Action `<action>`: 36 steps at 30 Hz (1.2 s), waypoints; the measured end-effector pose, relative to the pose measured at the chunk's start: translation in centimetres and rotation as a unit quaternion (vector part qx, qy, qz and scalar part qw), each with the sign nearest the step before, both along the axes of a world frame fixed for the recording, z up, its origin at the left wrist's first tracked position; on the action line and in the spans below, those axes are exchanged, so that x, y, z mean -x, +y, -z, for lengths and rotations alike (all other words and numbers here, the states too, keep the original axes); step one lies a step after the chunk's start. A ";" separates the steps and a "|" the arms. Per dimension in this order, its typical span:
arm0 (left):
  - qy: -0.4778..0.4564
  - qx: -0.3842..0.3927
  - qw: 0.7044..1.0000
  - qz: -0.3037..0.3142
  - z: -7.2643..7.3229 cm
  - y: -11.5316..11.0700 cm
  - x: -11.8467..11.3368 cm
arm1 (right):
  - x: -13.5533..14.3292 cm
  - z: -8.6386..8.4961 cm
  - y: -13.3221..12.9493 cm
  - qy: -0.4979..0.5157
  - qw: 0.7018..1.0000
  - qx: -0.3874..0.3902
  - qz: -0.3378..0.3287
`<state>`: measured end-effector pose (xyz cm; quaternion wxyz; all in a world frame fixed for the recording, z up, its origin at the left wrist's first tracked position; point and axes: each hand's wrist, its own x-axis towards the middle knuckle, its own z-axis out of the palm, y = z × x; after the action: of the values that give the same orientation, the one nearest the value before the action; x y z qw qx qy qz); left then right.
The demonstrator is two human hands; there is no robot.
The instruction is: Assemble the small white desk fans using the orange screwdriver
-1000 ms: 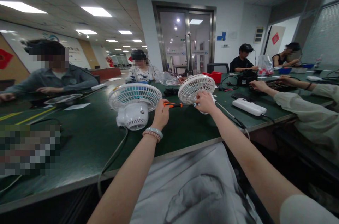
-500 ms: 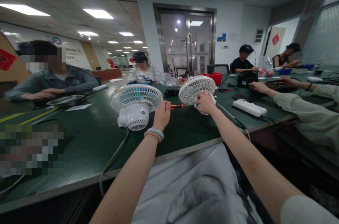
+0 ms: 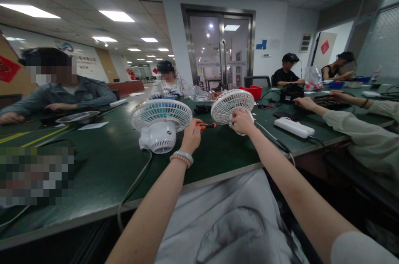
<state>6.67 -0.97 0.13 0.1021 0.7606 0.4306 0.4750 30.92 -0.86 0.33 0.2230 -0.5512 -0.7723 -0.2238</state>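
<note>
My left hand (image 3: pixel 191 136) is closed around the handle of a screwdriver (image 3: pixel 208 125), orange and black, its thin shaft pointing right. The shaft's tip reaches a small part with a blue end (image 3: pixel 230 124) at my right hand's fingers. My right hand (image 3: pixel 242 121) is closed on the rear of a small white fan (image 3: pixel 232 102), covering most of its motor housing. Just left of my left hand stands a second white fan (image 3: pixel 160 139), its grille tilted upward and bluish blades showing through. What the right fingertips press on is partly hidden.
A white power strip (image 3: pixel 293 127) lies on the green table (image 3: pixel 102 172) to the right. Cables trail from both fans over the front edge. Behind are a red bin (image 3: pixel 252 91) and clear plastic bags. A co-worker's sleeved arms (image 3: pixel 346 124) reach in from the right; other people sit around.
My left fingers have shifted on the screwdriver, leaving more of its handle showing. My right hand and both fans stay in place. A person at left has moved one hand outward.
</note>
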 end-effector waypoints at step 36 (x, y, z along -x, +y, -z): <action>0.058 -0.067 0.992 -0.087 -0.3 -0.6 -0.3 | -0.1 0.1 0.2 -0.004 1.000 -0.012 -0.002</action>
<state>6.95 -1.55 0.47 -0.0165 0.7516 0.4677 0.4648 31.02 -0.69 0.18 0.2271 -0.5457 -0.7717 -0.2348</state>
